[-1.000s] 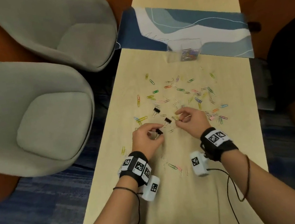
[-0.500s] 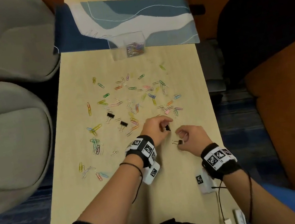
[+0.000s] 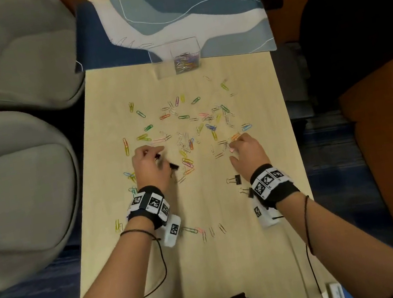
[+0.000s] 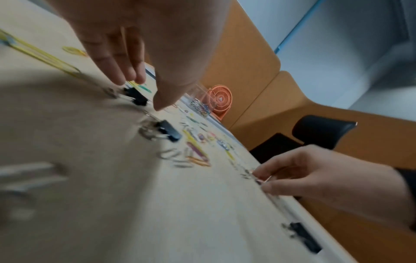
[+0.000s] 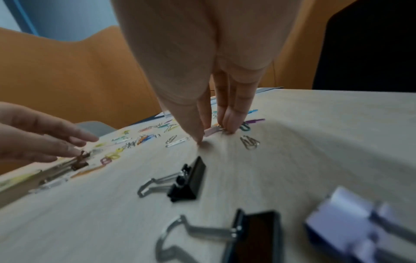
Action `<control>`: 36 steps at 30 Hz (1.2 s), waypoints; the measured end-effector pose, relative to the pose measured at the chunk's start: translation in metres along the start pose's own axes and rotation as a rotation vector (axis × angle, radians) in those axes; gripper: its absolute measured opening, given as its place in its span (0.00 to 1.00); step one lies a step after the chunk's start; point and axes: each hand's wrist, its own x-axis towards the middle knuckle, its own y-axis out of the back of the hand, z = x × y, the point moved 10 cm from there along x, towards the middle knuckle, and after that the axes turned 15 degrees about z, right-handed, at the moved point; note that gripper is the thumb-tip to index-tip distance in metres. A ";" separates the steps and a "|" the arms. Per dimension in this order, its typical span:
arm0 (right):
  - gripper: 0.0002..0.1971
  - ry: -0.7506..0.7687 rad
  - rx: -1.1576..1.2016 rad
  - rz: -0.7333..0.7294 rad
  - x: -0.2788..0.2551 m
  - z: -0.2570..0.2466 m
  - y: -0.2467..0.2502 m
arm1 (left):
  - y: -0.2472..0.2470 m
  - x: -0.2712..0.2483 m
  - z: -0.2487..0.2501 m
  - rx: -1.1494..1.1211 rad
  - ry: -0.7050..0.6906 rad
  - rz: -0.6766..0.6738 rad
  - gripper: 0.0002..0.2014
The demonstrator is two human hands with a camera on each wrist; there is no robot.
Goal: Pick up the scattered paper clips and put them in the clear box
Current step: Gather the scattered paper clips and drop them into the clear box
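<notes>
You are looking at paper clips point(image 3: 185, 137) lying scattered across the table's point(image 3: 236, 260) middle; the clear box point(image 3: 175, 56) is sitting toward its far edge, two binder clips point(image 3: 235, 180) are lying near its right edge

Four binder clips point(image 3: 234, 180), one clear box point(image 3: 174, 56), two hands point(image 3: 150, 166)

No legible text, brand or number appears. The wristbands point(image 3: 269, 180) carry black-and-white square code markers only. The fan point(image 4: 219, 98) hub shows a white triangle symbol.
</notes>
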 end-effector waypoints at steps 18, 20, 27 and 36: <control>0.11 -0.214 0.284 0.075 0.008 -0.011 0.024 | 0.013 0.009 -0.004 -0.115 0.011 -0.097 0.09; 0.10 -0.275 0.357 0.030 0.005 -0.021 0.017 | 0.005 0.002 0.003 -0.078 -0.051 -0.188 0.10; 0.05 -0.317 0.440 -0.093 -0.017 -0.038 0.001 | -0.019 -0.009 0.018 0.116 -0.217 -0.399 0.13; 0.06 -0.362 0.393 -0.048 -0.039 0.000 0.015 | -0.021 -0.004 0.028 0.136 -0.228 -0.434 0.07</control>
